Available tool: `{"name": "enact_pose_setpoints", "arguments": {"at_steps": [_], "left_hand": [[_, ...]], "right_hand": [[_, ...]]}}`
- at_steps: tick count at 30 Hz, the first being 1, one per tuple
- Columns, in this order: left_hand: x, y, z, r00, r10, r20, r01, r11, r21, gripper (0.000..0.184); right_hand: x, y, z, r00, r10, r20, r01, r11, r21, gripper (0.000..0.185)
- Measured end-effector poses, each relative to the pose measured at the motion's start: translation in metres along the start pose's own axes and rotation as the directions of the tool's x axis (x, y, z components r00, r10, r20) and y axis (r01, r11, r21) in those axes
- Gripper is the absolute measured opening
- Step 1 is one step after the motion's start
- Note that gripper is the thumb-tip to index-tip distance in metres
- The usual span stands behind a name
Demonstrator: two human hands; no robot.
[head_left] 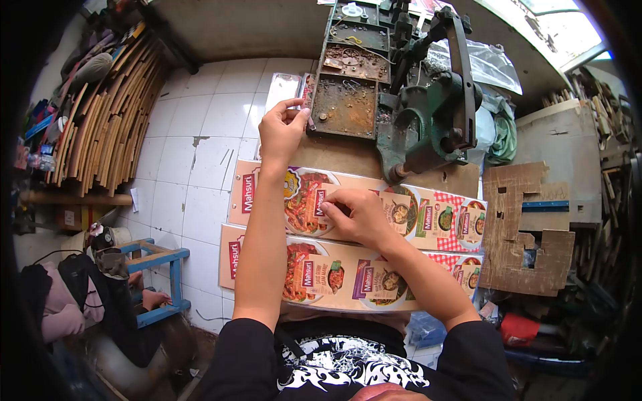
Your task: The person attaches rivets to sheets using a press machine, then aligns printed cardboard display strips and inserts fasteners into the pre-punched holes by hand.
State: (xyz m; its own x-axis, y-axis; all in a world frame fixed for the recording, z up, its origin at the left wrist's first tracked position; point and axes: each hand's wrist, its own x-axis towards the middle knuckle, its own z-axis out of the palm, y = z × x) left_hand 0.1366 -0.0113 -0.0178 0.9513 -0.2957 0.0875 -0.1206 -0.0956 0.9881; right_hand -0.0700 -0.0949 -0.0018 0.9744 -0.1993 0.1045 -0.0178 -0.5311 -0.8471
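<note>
Picking step, it seems: left hand [281, 131] pinches a small piece [310, 123]; right hand [359, 216], fingers curled, should steady the panel [301, 212].

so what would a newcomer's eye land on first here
Probably the bulky green machine on the far right part of the table, beside a rusty tray of small metal bits. Next, the bright printed food strips across the near side, with the right hand over the farther one and the left hand by the tray's left edge. The tall stack of brown sheets stands out at upper left.
</note>
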Motion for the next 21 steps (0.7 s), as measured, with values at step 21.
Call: {"name": "enact_pose_setpoints", "arguments": {"at_steps": [21], "left_hand": [[-0.0034, 0.0023, -0.003, 1.0, 0.004, 0.022, -0.004, 1.0, -0.005, 0.024]], "right_hand": [[-0.0031, -0.0012, -0.0013, 0.999, 0.032, 0.019, -0.032, 0.999, 0.043, 0.017]]}}
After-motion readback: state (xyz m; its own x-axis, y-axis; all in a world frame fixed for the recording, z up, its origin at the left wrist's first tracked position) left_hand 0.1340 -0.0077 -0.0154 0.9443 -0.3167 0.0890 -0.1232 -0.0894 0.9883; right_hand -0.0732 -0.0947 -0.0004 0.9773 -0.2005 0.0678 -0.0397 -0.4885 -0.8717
